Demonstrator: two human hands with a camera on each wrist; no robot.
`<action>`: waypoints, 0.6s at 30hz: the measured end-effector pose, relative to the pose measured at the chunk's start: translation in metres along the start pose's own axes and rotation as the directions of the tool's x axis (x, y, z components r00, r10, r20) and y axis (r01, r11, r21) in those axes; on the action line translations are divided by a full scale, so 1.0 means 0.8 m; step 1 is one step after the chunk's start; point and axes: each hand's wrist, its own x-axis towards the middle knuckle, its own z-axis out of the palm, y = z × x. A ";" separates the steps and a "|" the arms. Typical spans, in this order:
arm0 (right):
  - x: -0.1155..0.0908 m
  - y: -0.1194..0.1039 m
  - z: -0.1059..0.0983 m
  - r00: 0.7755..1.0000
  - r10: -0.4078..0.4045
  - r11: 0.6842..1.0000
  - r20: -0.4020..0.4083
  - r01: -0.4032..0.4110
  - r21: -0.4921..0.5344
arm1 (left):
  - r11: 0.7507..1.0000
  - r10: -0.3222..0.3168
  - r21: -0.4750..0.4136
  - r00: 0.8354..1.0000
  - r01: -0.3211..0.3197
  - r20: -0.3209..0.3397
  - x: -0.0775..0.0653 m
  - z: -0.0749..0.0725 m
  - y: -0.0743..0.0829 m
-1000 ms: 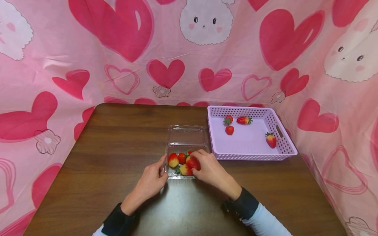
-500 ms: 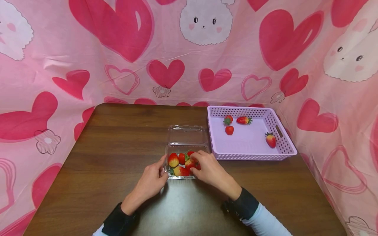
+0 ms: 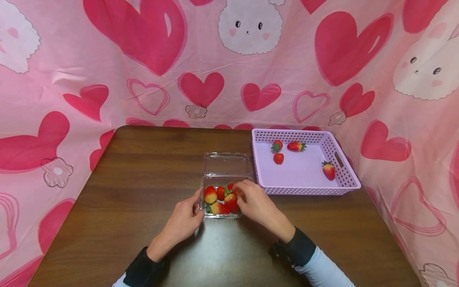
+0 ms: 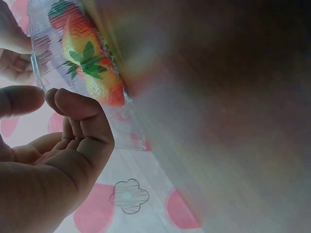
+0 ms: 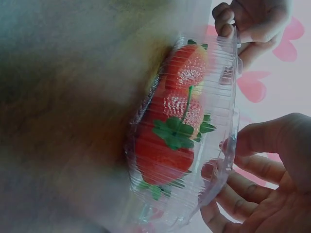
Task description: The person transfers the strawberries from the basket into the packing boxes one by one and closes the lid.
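A clear plastic clamshell box (image 3: 219, 216) lies with its lid folded back, and several red-and-yellow strawberries (image 3: 210, 195) fill it. My left hand (image 3: 184, 218) pinches the box's left rim between thumb and index finger, as the left wrist view also shows. Over the right side is my right hand (image 3: 257, 202), its fingers bent loosely inside the rim beside a strawberry (image 3: 231, 202). Through the plastic in the right wrist view, the right fingertips (image 5: 209, 171) show with no berry between them. A strawberry with a long green stem (image 5: 167, 158) lies against the right wall.
To the right of the clamshell stands a lilac perforated basket (image 3: 305, 191) holding several strawberries (image 3: 296, 146), one near its right wall. The brown wooden table (image 3: 143, 179) backs onto a pink heart-patterned cloth (image 3: 229, 91).
The front strawberry shifted left inside the box. My right hand let go of the berry it held and drew slightly up and right. My left hand stayed on the rim.
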 end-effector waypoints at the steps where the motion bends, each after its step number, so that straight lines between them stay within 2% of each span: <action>1: 0.000 0.000 -0.001 1.000 -0.004 1.000 -0.008 0.004 -0.005 | 1.000 0.001 -0.001 1.000 -0.001 -0.001 0.000 0.000 0.000; 6: 0.001 -0.002 -0.007 0.999 -0.008 1.000 -0.039 0.007 -0.015 | 1.000 -0.008 -0.009 1.000 0.008 0.005 0.000 0.000 0.000; 18: 0.006 -0.001 -0.032 0.996 0.046 0.999 -0.074 -0.045 0.014 | 1.000 0.003 0.006 1.000 -0.003 -0.005 0.000 0.000 -0.001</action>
